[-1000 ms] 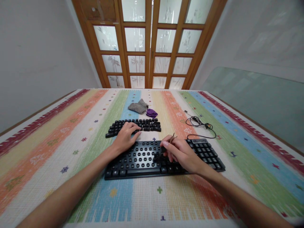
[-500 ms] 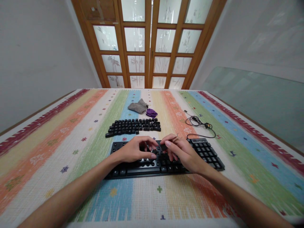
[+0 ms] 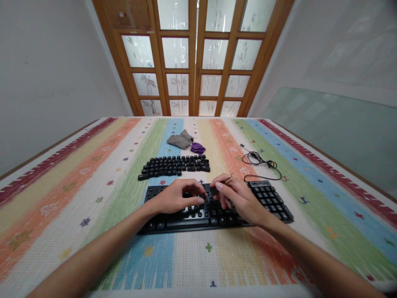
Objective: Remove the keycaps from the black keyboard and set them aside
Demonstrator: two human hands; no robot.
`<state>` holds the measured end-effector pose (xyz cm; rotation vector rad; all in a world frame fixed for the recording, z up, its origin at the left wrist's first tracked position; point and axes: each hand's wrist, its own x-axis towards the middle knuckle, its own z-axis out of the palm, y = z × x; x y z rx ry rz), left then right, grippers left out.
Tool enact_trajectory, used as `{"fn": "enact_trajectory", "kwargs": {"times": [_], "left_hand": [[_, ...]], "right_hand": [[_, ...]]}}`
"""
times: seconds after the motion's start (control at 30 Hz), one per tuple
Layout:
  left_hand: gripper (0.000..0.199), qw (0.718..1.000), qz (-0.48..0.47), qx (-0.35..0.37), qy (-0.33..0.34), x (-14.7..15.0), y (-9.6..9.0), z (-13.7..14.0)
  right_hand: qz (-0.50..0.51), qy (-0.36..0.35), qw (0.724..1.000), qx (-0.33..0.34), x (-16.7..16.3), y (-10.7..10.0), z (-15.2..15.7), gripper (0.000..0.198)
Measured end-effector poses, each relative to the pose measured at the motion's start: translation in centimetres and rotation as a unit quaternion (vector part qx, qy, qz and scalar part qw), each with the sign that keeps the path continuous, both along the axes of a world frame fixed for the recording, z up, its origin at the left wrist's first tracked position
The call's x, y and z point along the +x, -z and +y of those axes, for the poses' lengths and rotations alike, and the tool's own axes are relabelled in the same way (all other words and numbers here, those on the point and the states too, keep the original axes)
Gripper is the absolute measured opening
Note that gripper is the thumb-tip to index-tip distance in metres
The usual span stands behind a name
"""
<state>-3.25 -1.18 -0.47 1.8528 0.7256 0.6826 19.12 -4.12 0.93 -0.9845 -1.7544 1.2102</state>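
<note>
A black keyboard (image 3: 186, 224) lies across the tablecloth, with bare key posts on its left and middle and keycaps along the bottom row and right side. My left hand (image 3: 176, 198) is over its middle, thumb and index finger apart with nothing visible between them; the other fingers are partly hidden. Close beside it, my right hand (image 3: 238, 198) pinches a small dark keycap (image 3: 214, 191) between thumb and fingertips. Thin gold-coloured metal (image 3: 230, 178) shows at the right fingers; I cannot tell whether it is a ring or a tool. Behind the keyboard, several loose black keycaps (image 3: 167, 164) lie in rows.
Beyond the loose keycaps lie a grey cloth (image 3: 180, 140) and a bunched purple cloth (image 3: 197, 148). A coiled black cable (image 3: 257, 156) runs from the keyboard's back right. The striped tablecloth (image 3: 102, 194) covers the table, before wooden glass-paned doors (image 3: 195, 70).
The left thumb and index finger stay near the same spot, but a small dark piece seen by them earlier no longer shows there. The right hand still pinches its keycap, barely moved.
</note>
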Motion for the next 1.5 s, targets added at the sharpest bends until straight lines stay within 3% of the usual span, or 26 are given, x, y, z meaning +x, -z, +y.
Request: {"fn": "enact_trajectory", "kwargs": {"times": [0.1,0.2,0.53,0.7,0.97,1.33,1.4,1.5], "left_hand": [[0.022,0.998,-0.039,-0.046,0.004,0.0,0.2,0.0],[0.021,0.998,-0.049,-0.035,-0.01,-0.1,0.3,0.1],[0.016,0.99,0.0,0.112,-0.08,0.3,-0.2,-0.1],[0.015,0.983,0.004,0.168,-0.078,0.3,-0.1,0.0],[0.015,0.992,-0.02,0.096,-0.081,0.2,-0.2,-0.1],[0.016,0.995,-0.065,0.048,-0.063,0.3,0.0,-0.2],[0.015,0.995,-0.069,0.038,-0.062,0.3,0.0,-0.1],[0.014,0.995,-0.07,0.029,-0.072,0.2,0.1,0.0]], "right_hand": [[0.011,-0.007,1.0,0.001,0.0,-0.2,0.0,0.03],[0.021,-0.003,1.0,-0.002,0.1,-0.1,0.1,0.027],[0.03,0.034,0.999,0.013,0.2,0.4,-0.1,0.026],[0.014,0.04,0.999,0.02,0.3,0.5,-0.1,0.028],[-0.013,0.04,0.999,0.03,0.4,0.0,-0.1,0.023],[0.075,0.053,0.992,-0.092,0.7,0.2,0.4,0.029],[0.069,0.044,0.994,-0.069,0.9,0.2,0.2,0.028],[0.017,0.034,0.999,0.03,1.0,0.2,-0.3,0.024]]}}
